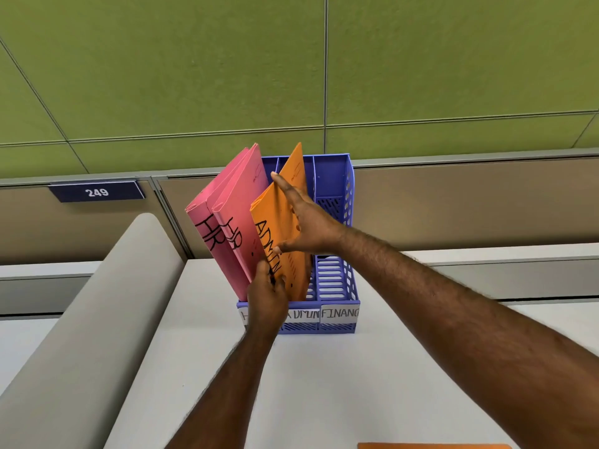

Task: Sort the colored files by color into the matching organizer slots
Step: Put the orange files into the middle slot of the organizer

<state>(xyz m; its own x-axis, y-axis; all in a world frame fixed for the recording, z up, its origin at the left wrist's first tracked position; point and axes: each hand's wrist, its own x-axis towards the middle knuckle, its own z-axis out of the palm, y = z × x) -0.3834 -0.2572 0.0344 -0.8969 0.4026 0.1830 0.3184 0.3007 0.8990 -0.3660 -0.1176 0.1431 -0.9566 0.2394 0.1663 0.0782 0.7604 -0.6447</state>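
Observation:
A blue plastic organizer [337, 283] with three slots stands on the white desk, its front labels reading ADMIN and FINANC. Two pink files marked HR [227, 222] lean left in the left slot. An orange file marked ADMIN [278, 218] stands tilted in the middle slot. My right hand [306, 218] lies spread over the orange file's right face, thumb under its front edge. My left hand [267, 294] pinches the orange file's lower front edge, covering the left label. The right slot holds no file.
Another orange file [434, 445] peeks in at the bottom edge. A grey rounded partition top [97, 303] runs along the left. Behind the organizer are a beige panel with a "249" sign [96, 191] and a green wall.

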